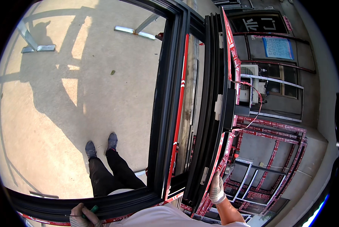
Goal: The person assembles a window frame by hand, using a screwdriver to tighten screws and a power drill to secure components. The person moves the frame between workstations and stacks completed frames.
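A large black window frame (160, 113) lies before me, with red protective tape along some edges. My left hand (82, 216), in a light knit glove, is closed at its near edge on the left. Between its fingers shows the green handle of a screwdriver (94, 209); a thin dark shaft seems to stick out on the other side. My right hand (216, 190), also gloved, lies along the red-taped outer edge of the frame's right side. Its visible fingers are stretched out and close together; the far side of that hand is hidden.
Pale concrete floor shows through the frame, with my feet and metal stand legs (134, 32) on it. Right of the frame, red-taped frames (275, 125) lean by a wall with an outdoor air-conditioner unit (249, 72). A loose red strip (259, 99) hangs off the frame's right side.
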